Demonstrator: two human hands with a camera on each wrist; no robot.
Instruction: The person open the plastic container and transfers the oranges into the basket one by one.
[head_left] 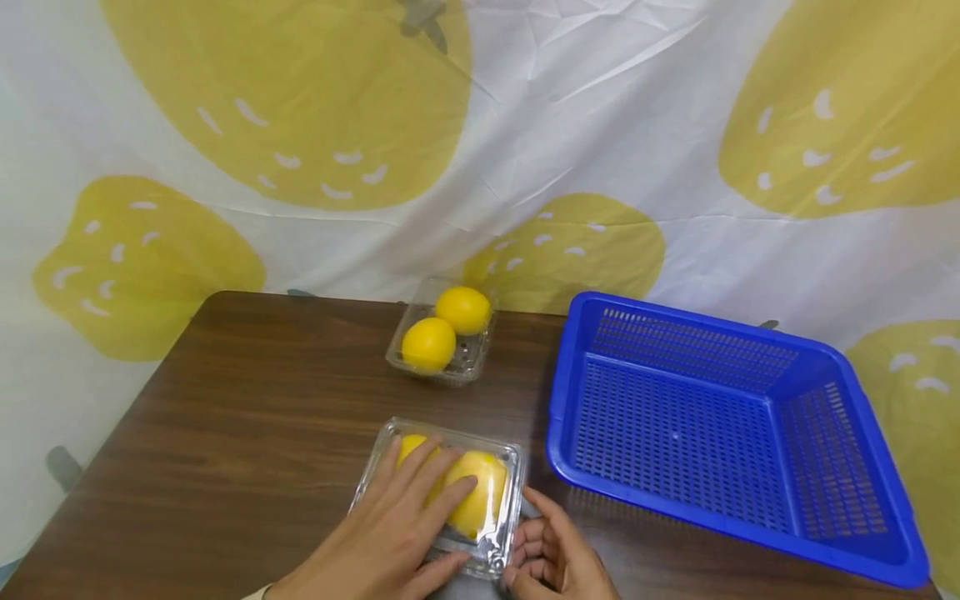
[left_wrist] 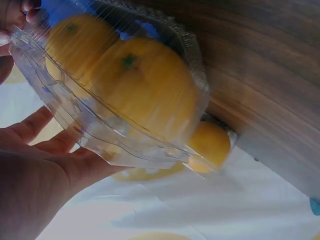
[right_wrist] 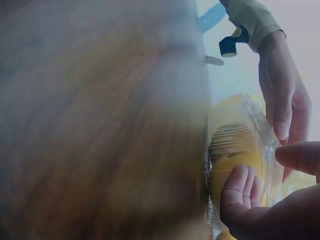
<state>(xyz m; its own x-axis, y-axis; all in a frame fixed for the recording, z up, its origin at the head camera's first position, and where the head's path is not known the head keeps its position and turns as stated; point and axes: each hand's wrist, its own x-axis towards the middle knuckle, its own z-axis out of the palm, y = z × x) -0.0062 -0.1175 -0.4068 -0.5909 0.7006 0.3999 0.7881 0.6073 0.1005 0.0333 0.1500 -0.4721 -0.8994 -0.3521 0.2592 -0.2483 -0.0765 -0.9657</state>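
A wide stretch of the brown surface point(head_left: 225, 433) lies left of the front box point(head_left: 489, 550), a clear one with two yellow fruits point(head_left: 478, 496) inside, while a narrow gap parts it from a single blue basket point(head_left: 675, 442) at right. The second box point(head_left: 472, 358), also holding two fruits, sits near the back edge before a printed cloth point(head_left: 420, 242). A person's left grip point(head_left: 405, 517) rests atop the front box, fingers spread; the right grip point(head_left: 558, 550) pinches its near right corner.
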